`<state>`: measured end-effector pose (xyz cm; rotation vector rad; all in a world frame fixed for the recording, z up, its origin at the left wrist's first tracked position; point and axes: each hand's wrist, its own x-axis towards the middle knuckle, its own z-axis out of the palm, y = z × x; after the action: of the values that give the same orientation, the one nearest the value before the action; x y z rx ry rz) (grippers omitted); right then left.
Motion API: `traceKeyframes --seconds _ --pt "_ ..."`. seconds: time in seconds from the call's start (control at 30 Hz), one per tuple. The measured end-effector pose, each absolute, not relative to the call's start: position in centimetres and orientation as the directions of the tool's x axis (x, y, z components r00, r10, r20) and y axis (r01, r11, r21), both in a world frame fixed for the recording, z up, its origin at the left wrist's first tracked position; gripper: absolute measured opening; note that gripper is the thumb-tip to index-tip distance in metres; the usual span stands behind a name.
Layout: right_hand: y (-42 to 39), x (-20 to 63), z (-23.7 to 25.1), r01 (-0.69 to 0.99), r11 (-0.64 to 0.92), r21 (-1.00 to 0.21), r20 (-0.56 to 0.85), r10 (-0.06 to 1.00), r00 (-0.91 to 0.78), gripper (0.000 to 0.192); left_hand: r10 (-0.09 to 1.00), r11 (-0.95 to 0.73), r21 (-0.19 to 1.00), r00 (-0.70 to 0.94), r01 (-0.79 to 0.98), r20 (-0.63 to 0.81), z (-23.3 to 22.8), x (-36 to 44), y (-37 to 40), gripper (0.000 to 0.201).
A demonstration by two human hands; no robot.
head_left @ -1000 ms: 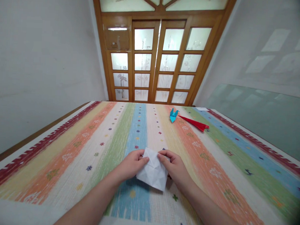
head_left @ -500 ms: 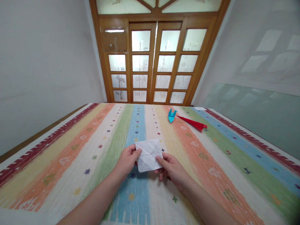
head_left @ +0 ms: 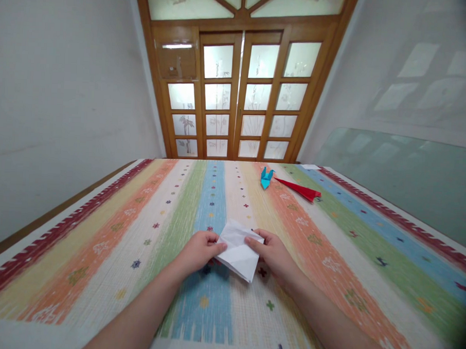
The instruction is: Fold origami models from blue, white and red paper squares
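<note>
A folded white sheet of paper (head_left: pixel 238 252), roughly square and layered, is held between my two hands above the striped tablecloth. My left hand (head_left: pixel 203 251) pinches its left corner, thumb on top and fingers curled beneath. On the opposite side my right hand (head_left: pixel 273 252) grips the upper right edge, its thumb lying across the face of the paper. The paper sits turned, with one corner pointing down toward me and layered edges showing along the lower side. The fingertips under the paper are hidden.
Farther back on the tablecloth (head_left: pixel 114 251) lies a blue origami crane (head_left: pixel 266 179). Beside it, to the right, is a long red folded paper plane (head_left: pixel 300 190). Wooden doors with glass panes (head_left: pixel 238 97) stand behind the table, and a pale green glass panel (head_left: pixel 403 177) leans along the right wall.
The white paper has been rotated in my hands, so a corner now points down toward me. My right hand has shifted slightly up and right, my left grip a little right.
</note>
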<state>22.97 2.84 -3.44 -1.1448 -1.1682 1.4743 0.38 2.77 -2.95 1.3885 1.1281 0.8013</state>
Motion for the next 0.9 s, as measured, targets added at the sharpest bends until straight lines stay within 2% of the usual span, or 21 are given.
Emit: traceKeyframes --seconds 0.1,0.2,0.3,0.43,0.67,0.8,0.9 --pt "2.9 22.9 -3.7 -0.166 -0.141 -0.976 -0.114 0.981 -0.16 0.035 0.944 0.056 0.991 0.317 0.119 -0.092 -2.8 0.6 2.6 0.031" --pt "2.8 22.8 -3.4 -0.261 -0.161 -0.952 -0.118 0.978 -0.173 0.041 0.957 0.076 0.995 0.275 0.058 -0.089 -2.4 0.6 2.7 0.034" --pt "2.5 22.6 -3.0 -0.319 -0.215 -0.923 -0.143 0.961 -0.236 0.038 0.966 0.085 0.996 0.242 0.023 -0.088 -2.3 0.5 2.8 0.037" --pt "2.2 22.1 -3.0 -0.316 -0.263 -0.912 -0.158 0.934 -0.321 0.032 0.976 0.083 0.997 0.204 -0.006 -0.08 -2.7 0.5 3.0 0.037" --pt "2.1 21.9 -3.9 -0.255 -0.288 -0.923 -0.186 0.914 -0.361 0.032 0.978 0.057 0.997 0.201 -0.045 -0.047 -3.3 0.7 3.1 0.038" --pt "2.1 21.9 -3.4 -0.323 -0.294 -0.899 -0.191 0.93 -0.313 0.035 0.988 0.05 0.996 0.146 -0.068 -0.04 -3.0 0.7 3.0 0.043" --pt "2.1 22.1 -2.7 -0.394 -0.26 -0.881 -0.145 0.943 -0.299 0.046 0.992 0.079 0.996 0.101 -0.039 -0.074 -2.7 0.5 3.0 0.054"
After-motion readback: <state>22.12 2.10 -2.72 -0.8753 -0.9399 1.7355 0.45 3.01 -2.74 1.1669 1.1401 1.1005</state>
